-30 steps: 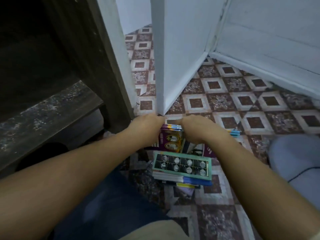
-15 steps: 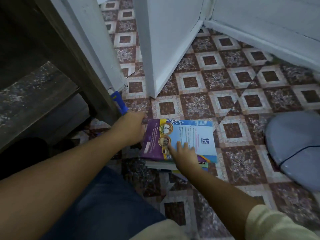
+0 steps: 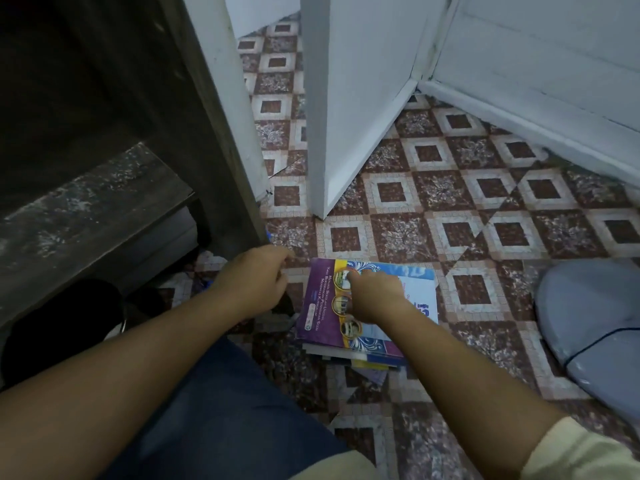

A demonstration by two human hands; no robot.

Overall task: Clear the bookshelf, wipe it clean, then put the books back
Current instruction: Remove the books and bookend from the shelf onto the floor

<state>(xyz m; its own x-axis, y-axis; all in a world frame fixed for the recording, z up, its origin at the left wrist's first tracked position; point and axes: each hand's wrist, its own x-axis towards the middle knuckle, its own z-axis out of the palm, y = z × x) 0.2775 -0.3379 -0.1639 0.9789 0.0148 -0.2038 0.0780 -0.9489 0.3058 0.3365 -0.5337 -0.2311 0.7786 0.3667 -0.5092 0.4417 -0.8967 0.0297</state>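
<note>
We find a stack of books (image 3: 349,355) lying flat on the patterned tile floor (image 3: 485,237), just below the centre of the frame. The top book (image 3: 322,306) has a purple band down its left side and a light blue field to the right. White lettering runs sideways along the purple band; we read "SEKOLAH UNGGUL", "PENDEKATAN SISTEM" and "KURIKULUM", the rest being too small to confirm. Three round pictures in yellow rings sit beside the band. Lower books show only as thin edges at the stack's near side, slightly out of line with the top cover.

The right hand (image 3: 375,296) rests palm-down on the top cover, fingers spread and flat, gripping nothing. The left hand (image 3: 256,282) is just left of the stack's left edge, loosely curled; we cannot tell whether it touches the books or holds anything.

The bookshelf (image 3: 104,202), dark wood, fills the upper left; one dusty shelf board is bare where visible. Its upright stands close to the stack's left side. A white door (image 3: 353,116) edge meets the floor just above the stack. Open tile extends to the right as far as a grey cushion (image 3: 595,323) at the right margin. A blue-trousered knee (image 3: 214,410) occupies the lower centre.
</note>
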